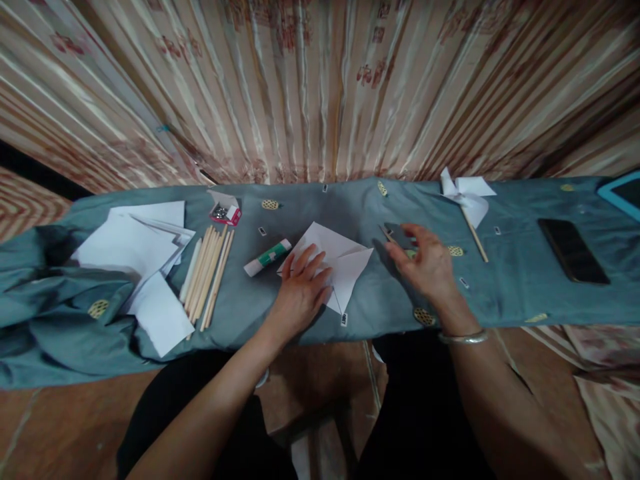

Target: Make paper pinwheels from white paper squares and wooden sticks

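Left hand (304, 287) presses a creased white paper (347, 260); right hand (426, 261) is half curled

The left hand's fingers are spread and straight, lying flat on the paper, which sits mid-frame on the cloth-covered counter (350, 203). The right hand's fingers are bent right of centre, close to a small pointed tool (385, 233); whether they grip it, I cannot tell. A silvery bracelet (463, 338) rings the right wrist.

Just left of the paper lies a green-and-white glue stick (269, 258). Farther left are wooden sticks (205, 277), a small open box (231, 212) with metallic bits inside, and loose white sheets (133, 247). Toward the right lie a white paper pinwheel (467, 197) on a stick, a dark phone (573, 250) and, at the edge, a blue-framed tablet (625, 193). A patterned curtain (300, 100) fills the top.
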Demonstrator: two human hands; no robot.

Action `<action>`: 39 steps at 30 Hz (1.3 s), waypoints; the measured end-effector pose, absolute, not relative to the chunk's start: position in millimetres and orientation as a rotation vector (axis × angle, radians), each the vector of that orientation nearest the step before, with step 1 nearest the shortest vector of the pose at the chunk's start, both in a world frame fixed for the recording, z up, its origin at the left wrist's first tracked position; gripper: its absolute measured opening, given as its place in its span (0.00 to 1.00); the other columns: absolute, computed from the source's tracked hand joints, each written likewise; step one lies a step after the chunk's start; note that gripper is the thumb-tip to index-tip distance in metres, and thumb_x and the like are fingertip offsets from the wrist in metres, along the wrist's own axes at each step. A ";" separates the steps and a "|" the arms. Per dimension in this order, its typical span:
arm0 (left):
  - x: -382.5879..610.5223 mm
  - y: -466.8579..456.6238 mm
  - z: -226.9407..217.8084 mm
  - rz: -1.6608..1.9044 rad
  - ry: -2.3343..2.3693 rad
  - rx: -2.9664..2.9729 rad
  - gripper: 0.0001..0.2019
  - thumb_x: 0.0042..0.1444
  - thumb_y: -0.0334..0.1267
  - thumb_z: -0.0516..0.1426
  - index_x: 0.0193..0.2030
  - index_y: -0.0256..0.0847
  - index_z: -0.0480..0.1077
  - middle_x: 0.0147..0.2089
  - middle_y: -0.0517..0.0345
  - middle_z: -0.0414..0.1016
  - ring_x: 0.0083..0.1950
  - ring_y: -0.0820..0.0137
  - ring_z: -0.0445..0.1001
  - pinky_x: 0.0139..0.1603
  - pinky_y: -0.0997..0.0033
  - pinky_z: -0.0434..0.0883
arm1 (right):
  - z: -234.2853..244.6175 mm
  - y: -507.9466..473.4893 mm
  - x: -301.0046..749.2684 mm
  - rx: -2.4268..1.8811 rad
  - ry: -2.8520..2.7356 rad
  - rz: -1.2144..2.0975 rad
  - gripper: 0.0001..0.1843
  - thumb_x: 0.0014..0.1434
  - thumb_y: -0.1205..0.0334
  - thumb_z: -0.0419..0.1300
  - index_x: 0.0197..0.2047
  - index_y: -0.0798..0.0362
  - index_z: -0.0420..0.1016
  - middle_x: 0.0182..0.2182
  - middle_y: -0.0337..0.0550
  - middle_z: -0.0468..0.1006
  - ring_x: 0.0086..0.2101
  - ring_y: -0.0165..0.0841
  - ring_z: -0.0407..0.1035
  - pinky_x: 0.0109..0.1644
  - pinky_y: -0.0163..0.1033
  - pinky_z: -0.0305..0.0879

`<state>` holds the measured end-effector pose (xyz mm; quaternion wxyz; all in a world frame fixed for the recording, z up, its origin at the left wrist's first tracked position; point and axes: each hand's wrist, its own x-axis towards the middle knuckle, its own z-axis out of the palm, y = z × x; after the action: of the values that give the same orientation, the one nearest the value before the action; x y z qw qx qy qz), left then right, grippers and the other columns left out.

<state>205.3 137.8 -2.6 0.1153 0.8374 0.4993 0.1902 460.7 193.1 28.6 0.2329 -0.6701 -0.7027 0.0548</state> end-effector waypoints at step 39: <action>188.1 128.4 -17.5 0.433 1.387 2.483 0.22 0.66 0.43 0.53 0.65 0.41 0.67 0.72 0.41 0.60 0.75 0.47 0.50 0.69 0.40 0.58 | -20.5 210.3 427.2 -1.575 -2.006 0.341 0.27 0.57 0.64 0.55 0.60 0.60 0.68 0.59 0.59 0.73 0.61 0.47 0.64 0.67 0.57 0.58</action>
<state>188.1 128.4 -17.5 0.1320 0.8556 0.4778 0.1491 427.2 210.3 -20.5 0.2803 -0.5875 -0.7484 0.1271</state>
